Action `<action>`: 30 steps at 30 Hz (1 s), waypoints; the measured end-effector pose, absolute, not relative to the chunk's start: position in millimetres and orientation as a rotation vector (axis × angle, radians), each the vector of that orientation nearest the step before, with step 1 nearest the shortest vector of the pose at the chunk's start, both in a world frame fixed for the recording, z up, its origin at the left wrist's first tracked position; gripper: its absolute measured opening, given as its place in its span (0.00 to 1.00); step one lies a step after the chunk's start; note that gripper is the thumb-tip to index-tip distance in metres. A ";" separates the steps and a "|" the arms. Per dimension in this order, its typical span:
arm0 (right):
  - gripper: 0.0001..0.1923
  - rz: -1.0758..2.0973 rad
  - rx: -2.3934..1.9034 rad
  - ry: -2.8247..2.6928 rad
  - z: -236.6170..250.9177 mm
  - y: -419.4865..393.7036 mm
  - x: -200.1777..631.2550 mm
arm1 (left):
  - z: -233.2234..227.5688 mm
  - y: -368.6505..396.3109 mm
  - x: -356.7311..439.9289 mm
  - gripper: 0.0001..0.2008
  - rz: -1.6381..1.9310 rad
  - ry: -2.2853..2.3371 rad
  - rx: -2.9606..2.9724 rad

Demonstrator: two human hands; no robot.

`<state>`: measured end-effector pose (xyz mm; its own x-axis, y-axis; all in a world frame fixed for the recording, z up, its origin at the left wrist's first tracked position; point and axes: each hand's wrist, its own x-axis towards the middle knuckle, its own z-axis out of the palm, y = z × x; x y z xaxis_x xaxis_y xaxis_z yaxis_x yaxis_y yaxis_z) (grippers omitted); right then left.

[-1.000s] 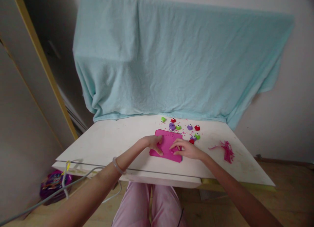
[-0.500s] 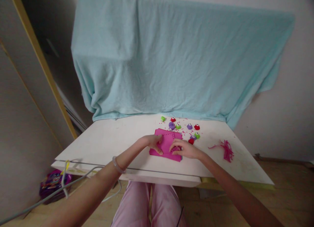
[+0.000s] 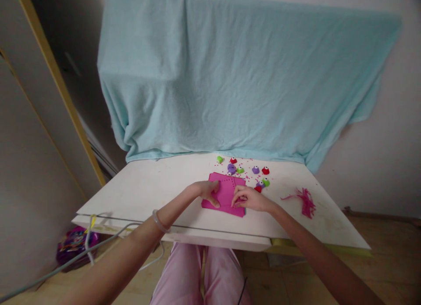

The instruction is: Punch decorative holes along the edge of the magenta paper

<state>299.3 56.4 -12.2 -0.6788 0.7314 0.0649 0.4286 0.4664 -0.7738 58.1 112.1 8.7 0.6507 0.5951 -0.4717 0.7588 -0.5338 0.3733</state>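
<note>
Right fingers curled; pink sheet [image 3: 226, 193] beneath hands.

A domestic room is indicated, arranged as a home craft corner. A white table [image 3: 148, 191] with a scuffed, stained top is set against a plain painted wall [image 3: 388, 164]. A light blue towel-like cloth [image 3: 230, 85] is draped over something behind the table. Wood-patterned flooring [image 3: 391, 261] is seen below, and a tall cupboard panel with a yellow edge [image 3: 59, 85] is noted at the left. Small coloured craft punches [image 3: 255, 170], a pink foam sheet [image 3: 226, 193] and pink paper shreds [image 3: 305, 202] are spread on the table. Pink soft trousers [image 3: 200, 274] are worn by the seated person.
</note>
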 end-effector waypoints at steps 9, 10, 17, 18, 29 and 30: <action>0.14 1.059 -1.009 -2.345 -14.9 52.6 312.7 | 3.1 112.9 56.9 0.36 -0.358 1.061 2.314; 0.14 1.064 -1.006 -2.343 -15.4 52.5 313.7 | 2.8 113.2 56.8 0.36 -0.362 1.063 2.317; 0.15 1.108 -0.999 -2.349 -18.1 54.9 319.2 | 1.5 114.9 56.5 0.37 -0.374 1.053 2.327; 0.15 1.115 -1.000 -2.353 -18.5 55.3 320.1 | 1.5 115.1 56.4 0.37 -0.374 1.051 2.328; 0.13 1.154 -1.003 -2.359 -10.1 52.8 324.2 | -0.8 116.6 55.8 0.36 -0.365 1.047 2.346; 0.13 1.158 -1.006 -2.365 -10.3 53.2 325.4 | -1.7 117.0 55.7 0.36 -0.364 1.045 2.345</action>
<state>325.4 53.2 -10.3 -0.7001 0.7138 -0.0195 0.4532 0.4230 -0.7847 55.7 117.0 -1.7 0.6628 0.6021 -0.4452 0.7484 -0.5526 0.3669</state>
